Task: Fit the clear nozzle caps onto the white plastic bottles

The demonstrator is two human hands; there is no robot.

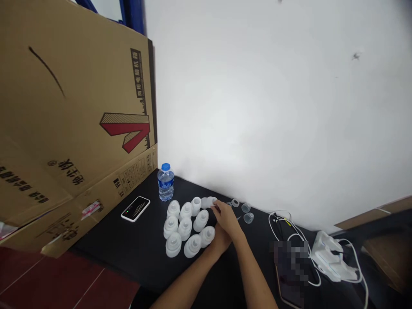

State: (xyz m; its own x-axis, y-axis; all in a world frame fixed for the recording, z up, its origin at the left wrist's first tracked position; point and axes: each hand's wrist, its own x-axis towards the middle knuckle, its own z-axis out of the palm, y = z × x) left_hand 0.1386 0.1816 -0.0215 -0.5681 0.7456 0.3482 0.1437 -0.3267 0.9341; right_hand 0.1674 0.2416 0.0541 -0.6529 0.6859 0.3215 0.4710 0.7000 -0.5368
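Several small white plastic bottles (185, 228) with narrow necks stand close together on the black table. My right hand (226, 218) is at the group's far right corner, its fingers closed at a white plastic bottle (210, 200) that is partly covered by them. Just below, my left hand (222, 238) lies mostly behind the right one, and its fingers are hidden. Small clear plastic cups (248, 218) and a translucent ring (235, 202) lie right of my hands, near the wall.
A blue-capped water bottle (165, 184) and a white-edged phone-like device (135, 209) are on the left. The large cardboard box (80, 107) borders that side, the white wall (257, 107) the back. Right are white cables (298, 234), a white stand (333, 257) and a partly blurred phone (288, 279).
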